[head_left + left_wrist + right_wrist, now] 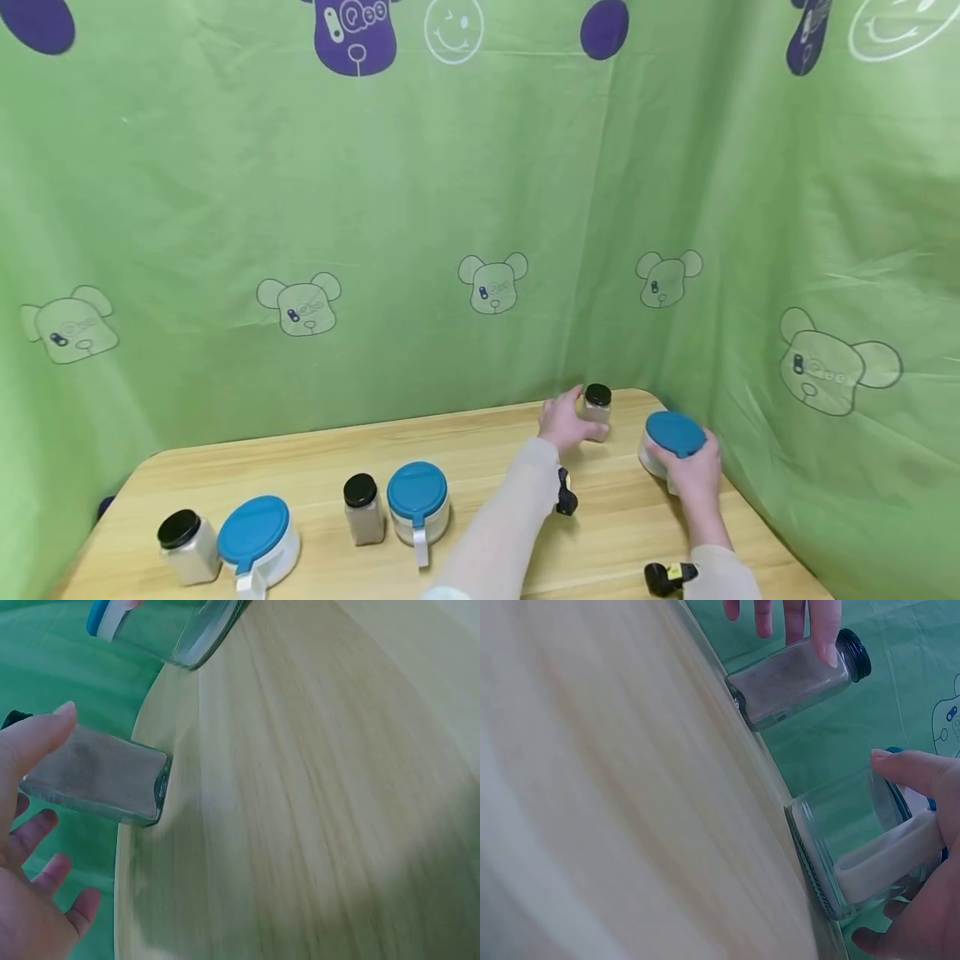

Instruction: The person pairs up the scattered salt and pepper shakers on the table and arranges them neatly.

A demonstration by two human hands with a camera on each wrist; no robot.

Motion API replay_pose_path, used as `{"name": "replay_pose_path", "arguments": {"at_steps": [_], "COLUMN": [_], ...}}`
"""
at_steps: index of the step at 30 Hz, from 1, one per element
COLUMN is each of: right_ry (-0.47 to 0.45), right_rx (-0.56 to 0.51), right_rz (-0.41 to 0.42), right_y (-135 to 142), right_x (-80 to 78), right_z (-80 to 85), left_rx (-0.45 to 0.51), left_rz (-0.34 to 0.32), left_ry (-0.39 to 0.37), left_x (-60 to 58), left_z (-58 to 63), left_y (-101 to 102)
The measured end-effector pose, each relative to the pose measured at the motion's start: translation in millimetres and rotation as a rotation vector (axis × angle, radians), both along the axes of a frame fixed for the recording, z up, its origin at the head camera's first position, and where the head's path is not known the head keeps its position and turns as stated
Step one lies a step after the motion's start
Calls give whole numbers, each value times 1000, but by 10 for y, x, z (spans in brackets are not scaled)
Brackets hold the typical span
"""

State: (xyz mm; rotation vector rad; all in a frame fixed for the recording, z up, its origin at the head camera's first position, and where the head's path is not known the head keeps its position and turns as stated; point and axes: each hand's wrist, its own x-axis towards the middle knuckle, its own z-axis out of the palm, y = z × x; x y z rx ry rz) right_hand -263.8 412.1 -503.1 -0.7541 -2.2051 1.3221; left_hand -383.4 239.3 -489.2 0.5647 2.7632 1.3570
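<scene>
At the table's far right corner stands a square glass jar (597,414) with a black lid and greyish powder inside. My left hand (567,421) is beside it, thumb (46,735) along the jar's near face and the other fingers spread loosely apart. To the right, my right hand (696,473) holds a round glass seasoning jar (654,457) with a blue lid and a white handle (889,859). Its thumb lies at the lid's edge, with fingers around the opposite side. Both jars have their bases at the tabletop in the right wrist view.
Left on the wooden table (300,462) stand two pairs of jars. One pair is a black-lidded jar (365,512) beside a blue-lidded jar (417,500); the other is a black-lidded jar (191,550) beside a blue-lidded jar (258,537). A green curtain (420,208) hangs behind and right.
</scene>
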Motion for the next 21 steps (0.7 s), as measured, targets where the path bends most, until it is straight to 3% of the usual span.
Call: {"name": "replay_pose_path", "arguments": {"at_steps": [5, 13, 21], "right_ry": [-7, -25, -62], "right_rx": [5, 14, 61], "right_rz": [-2, -4, -13], "right_y": [11, 7, 10], "right_x": [-4, 17, 40], "right_z": [-1, -3, 17], "left_rx": [-6, 31, -21], "left_rz": [-3, 40, 62], "left_ry": [8, -41, 1], "left_x": [-24, -21, -17], "left_z": [26, -26, -7], "left_y": [57, 93, 107]}}
